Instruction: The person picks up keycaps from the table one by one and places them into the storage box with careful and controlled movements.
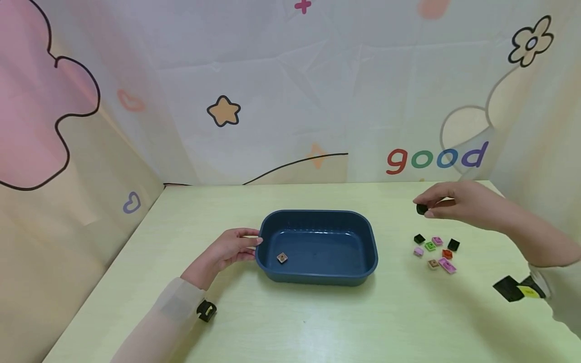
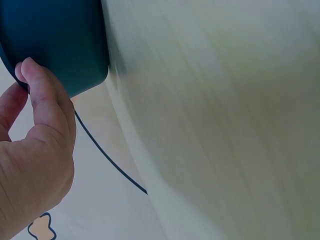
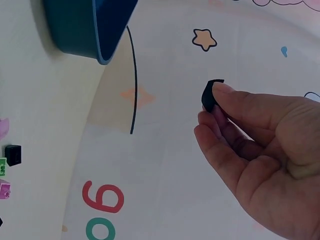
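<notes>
A dark blue plastic basin (image 1: 317, 279) stands in the middle of the table, with one beige keycap (image 1: 282, 257) lying in its left part. My left hand (image 1: 233, 248) pinches the basin's left rim between thumb and fingers; the left wrist view shows the same grip of the hand (image 2: 42, 135) on the rim. Raised above the table at the right, my right hand (image 1: 458, 201) pinches a black keycap (image 3: 210, 95) between thumb and fingertips. Below this hand lie several loose keycaps, among them a green one (image 1: 430, 246), a red one (image 1: 447, 254) and a long pink one (image 1: 447, 265).
Two more black keycaps, one at the pile's back left (image 1: 419, 239) and one at its right (image 1: 453, 245), lie on the pale table (image 1: 290, 322). A printed cloth (image 1: 290, 116) hangs behind the table's back edge. Black devices are strapped to both wrists.
</notes>
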Action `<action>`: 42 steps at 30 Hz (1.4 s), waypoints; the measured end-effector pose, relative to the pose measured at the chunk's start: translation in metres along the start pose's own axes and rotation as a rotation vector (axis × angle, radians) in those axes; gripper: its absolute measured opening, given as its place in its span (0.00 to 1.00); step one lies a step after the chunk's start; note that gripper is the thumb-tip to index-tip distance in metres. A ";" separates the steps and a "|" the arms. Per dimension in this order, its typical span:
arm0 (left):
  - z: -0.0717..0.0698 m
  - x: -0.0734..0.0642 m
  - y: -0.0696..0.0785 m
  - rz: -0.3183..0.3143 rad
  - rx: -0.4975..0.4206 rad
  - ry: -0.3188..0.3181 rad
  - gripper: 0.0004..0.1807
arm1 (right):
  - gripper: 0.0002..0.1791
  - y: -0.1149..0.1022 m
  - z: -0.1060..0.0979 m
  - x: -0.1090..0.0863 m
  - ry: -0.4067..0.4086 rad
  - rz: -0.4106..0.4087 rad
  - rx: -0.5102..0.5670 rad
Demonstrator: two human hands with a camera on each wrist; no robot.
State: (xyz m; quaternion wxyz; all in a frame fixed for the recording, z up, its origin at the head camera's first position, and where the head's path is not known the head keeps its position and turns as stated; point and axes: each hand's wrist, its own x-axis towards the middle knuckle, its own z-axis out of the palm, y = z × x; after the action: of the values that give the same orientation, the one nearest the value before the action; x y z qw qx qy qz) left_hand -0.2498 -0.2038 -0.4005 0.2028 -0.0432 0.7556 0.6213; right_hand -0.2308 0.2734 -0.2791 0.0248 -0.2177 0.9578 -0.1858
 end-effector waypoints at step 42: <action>0.000 0.000 -0.001 -0.005 0.006 0.000 0.22 | 0.17 -0.083 0.004 0.054 -0.043 -0.175 0.165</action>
State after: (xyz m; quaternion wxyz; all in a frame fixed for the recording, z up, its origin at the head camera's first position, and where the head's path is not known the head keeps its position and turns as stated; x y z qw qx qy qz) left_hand -0.2495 -0.2035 -0.4014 0.2043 -0.0444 0.7573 0.6187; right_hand -0.2454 0.1792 -0.2507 0.0467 -0.3014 0.9160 -0.2607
